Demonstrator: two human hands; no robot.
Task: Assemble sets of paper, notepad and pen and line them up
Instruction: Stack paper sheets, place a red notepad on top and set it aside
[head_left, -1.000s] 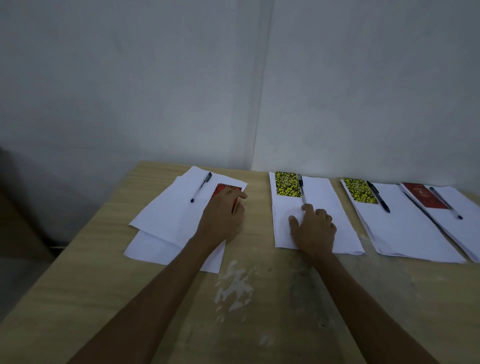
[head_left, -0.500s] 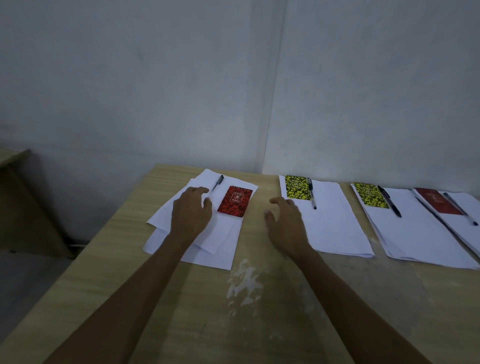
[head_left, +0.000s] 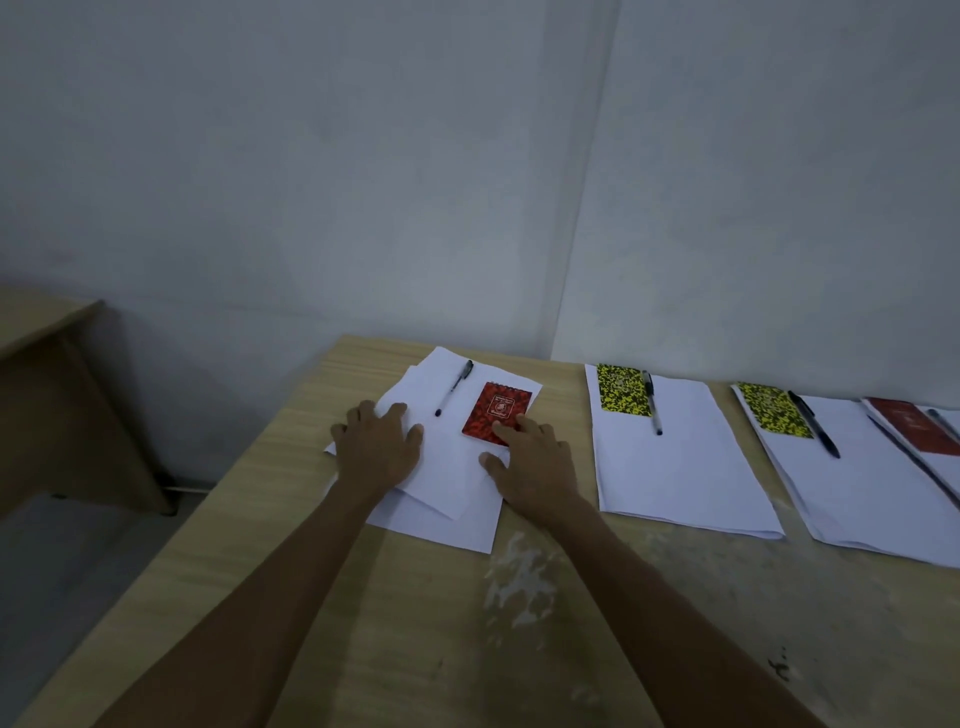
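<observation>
On the wooden table (head_left: 415, 623), loose paper sheets (head_left: 447, 467) lie far left. The left hand (head_left: 379, 447) presses flat on them, fingers spread; the right hand (head_left: 535, 462), also flat, touches the red notepad (head_left: 496, 413) beside a pen (head_left: 454, 387).

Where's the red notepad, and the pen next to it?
red notepad (head_left: 497, 412), head view, middle of its cover
pen (head_left: 454, 387), head view, middle of its barrel

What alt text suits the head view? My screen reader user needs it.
Both hands, left and right, press flat on skewed paper holding a red notepad and pen; three neat sets line the table rightward.
</observation>
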